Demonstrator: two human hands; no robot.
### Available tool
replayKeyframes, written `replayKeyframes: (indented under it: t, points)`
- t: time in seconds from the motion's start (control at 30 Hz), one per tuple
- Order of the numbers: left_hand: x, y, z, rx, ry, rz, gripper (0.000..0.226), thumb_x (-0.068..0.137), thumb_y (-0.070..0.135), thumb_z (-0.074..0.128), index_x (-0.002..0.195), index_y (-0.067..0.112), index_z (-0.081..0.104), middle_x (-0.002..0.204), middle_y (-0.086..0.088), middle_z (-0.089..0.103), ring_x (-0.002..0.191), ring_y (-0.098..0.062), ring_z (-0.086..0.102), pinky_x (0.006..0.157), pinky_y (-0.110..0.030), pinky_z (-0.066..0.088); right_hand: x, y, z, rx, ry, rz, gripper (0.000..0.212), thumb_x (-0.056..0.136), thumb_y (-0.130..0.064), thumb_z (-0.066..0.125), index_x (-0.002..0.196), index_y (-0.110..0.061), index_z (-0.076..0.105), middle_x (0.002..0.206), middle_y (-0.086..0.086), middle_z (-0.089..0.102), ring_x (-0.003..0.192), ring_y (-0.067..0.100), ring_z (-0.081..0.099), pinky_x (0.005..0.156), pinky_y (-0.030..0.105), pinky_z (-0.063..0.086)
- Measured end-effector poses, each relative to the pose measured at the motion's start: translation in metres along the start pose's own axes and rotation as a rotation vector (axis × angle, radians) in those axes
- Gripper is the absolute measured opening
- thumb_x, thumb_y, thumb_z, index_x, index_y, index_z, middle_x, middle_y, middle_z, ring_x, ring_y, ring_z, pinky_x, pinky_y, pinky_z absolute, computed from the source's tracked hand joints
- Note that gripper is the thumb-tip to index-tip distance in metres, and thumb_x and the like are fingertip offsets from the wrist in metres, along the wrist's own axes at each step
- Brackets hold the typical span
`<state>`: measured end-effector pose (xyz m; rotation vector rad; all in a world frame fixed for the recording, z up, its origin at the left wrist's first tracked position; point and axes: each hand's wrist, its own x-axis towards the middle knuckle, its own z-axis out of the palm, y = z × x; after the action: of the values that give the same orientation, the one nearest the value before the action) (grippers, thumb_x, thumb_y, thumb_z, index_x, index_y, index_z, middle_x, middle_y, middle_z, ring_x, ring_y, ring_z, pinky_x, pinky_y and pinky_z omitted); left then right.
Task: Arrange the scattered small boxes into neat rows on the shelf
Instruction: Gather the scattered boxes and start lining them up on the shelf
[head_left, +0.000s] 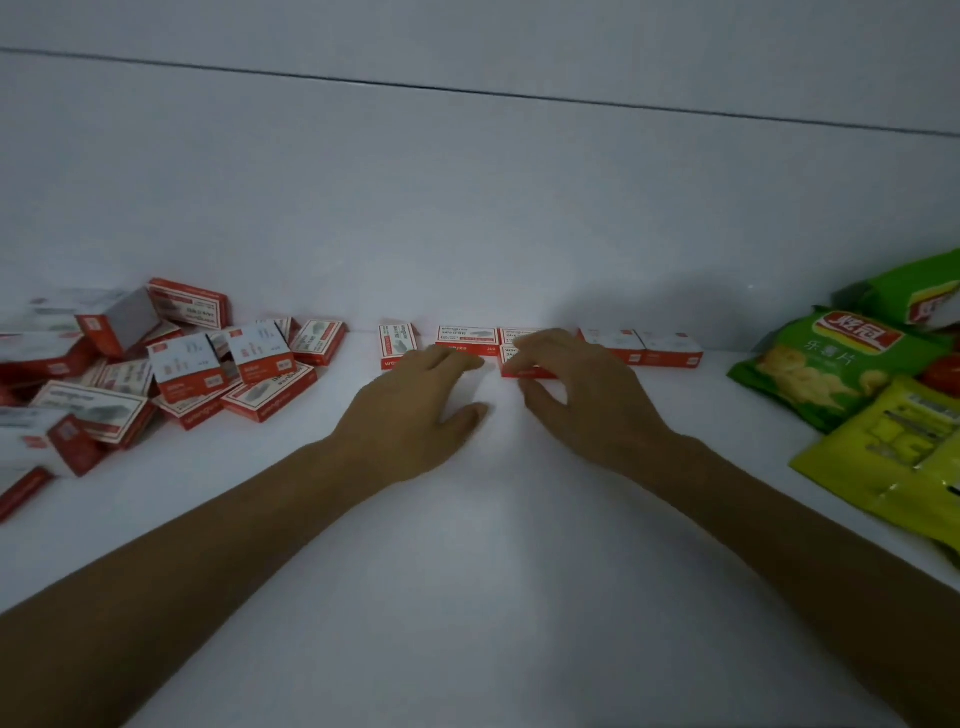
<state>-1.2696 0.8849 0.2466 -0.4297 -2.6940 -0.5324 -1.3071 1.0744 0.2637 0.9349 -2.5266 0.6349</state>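
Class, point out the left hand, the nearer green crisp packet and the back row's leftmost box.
left hand (415, 402): head view, its back.
nearer green crisp packet (831, 369): head view, its printed front.
leftmost box (397, 336): head view, its top face.
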Motion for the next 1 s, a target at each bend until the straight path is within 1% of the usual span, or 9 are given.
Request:
replayKeyframes:
  t: [0.13,0.33,0.4,0.53,0.6,0.67,0.77,0.87,1.0]
  points:
    - [-0.004,-0.015,-0.031,0.034,0.026,-0.038,0.049,0.091,0.041,0.049,0.136,0.021,0.041,0.136,0.000,0.048,0.120,-0.018,0.046,0.093,-0.035,0.043,0.015,-0.027,0.002,-0.027,-0.100,-0.041,0.021,0.085,-0.030,0.057,0.103,-0.022,0.065,0.104,-0.003,0.067,0.093,0.016,0.061,0.086,0.035,0.047]
    - [-0.041,-0.032,-0.062,0.022,0.093,-0.146,0.048,0.090,0.037,0.053,0.135,0.020,0.044,0.136,0.000,0.050,0.122,-0.019,0.046,0.098,-0.034,0.039,0.066,-0.062,0.045,-0.063,-0.296,-0.003,0.046,0.088,-0.041,0.054,0.127,-0.018,0.049,0.126,0.005,0.051,0.114,0.025,0.050,0.093,0.042,0.044]
    - [-0.052,-0.036,-0.069,0.037,0.080,-0.176,0.051,0.091,0.039,0.051,0.138,0.022,0.040,0.140,0.002,0.046,0.125,-0.016,0.043,0.100,-0.030,0.036,0.081,-0.070,0.059,-0.122,-0.278,0.001,0.049,0.089,-0.042,0.052,0.129,-0.015,0.048,0.128,0.008,0.049,0.115,0.027,0.050,0.092,0.040,0.044]
    - [-0.069,-0.040,-0.078,0.023,0.094,-0.193,0.050,0.092,0.035,0.051,0.139,0.024,0.037,0.140,0.005,0.045,0.122,-0.012,0.045,0.090,-0.020,0.032,0.084,-0.082,0.075,-0.194,-0.312,0.027,0.042,0.090,-0.046,0.048,0.107,-0.011,0.064,0.106,0.008,0.059,0.098,0.027,0.058,0.080,0.036,0.049]
    - [-0.075,-0.044,-0.078,-0.008,0.129,-0.167,0.046,0.091,0.030,0.054,0.136,0.024,0.041,0.136,0.004,0.049,0.119,-0.011,0.047,0.090,-0.021,0.036,0.074,-0.085,0.075,-0.205,-0.281,-0.011,0.035,0.089,-0.043,0.051,0.093,-0.011,0.067,0.095,0.006,0.060,0.089,0.023,0.058,0.073,0.034,0.049]
    - [-0.077,-0.047,-0.077,-0.035,0.154,-0.153,0.043,0.091,0.027,0.054,0.133,0.023,0.045,0.132,0.005,0.052,0.113,-0.007,0.048,0.087,-0.022,0.038,0.063,-0.081,0.072,-0.097,-0.201,-0.037,0.024,0.086,-0.037,0.059,0.095,-0.015,0.065,0.098,0.002,0.061,0.090,0.020,0.057,0.074,0.034,0.048]
    - [-0.072,-0.049,-0.072,-0.079,0.156,-0.144,0.041,0.090,0.029,0.055,0.130,0.022,0.047,0.127,0.006,0.055,0.108,-0.004,0.051,0.086,-0.025,0.043,0.048,-0.071,0.072,-0.080,-0.053,-0.039,0.043,0.080,-0.041,0.066,0.113,-0.015,0.056,0.108,0.003,0.059,0.098,0.020,0.056,0.079,0.033,0.046]
    - [-0.064,-0.047,-0.067,-0.132,0.138,-0.135,0.043,0.089,0.028,0.056,0.131,0.020,0.046,0.126,0.005,0.056,0.106,-0.005,0.052,0.090,-0.030,0.047,0.042,-0.065,0.070,-0.075,-0.036,-0.010,0.047,0.078,-0.044,0.067,0.114,-0.015,0.055,0.106,0.004,0.065,0.099,0.023,0.059,0.084,0.039,0.046]
    - [-0.052,-0.040,-0.061,-0.315,0.179,-0.217,0.042,0.091,0.018,0.056,0.131,0.018,0.044,0.130,0.000,0.053,0.114,-0.010,0.049,0.092,-0.026,0.046,0.032,-0.068,0.050,0.028,0.117,-0.138,0.051,0.070,-0.038,0.076,0.113,-0.016,0.057,0.101,0.004,0.069,0.085,0.020,0.064,0.064,0.034,0.054]
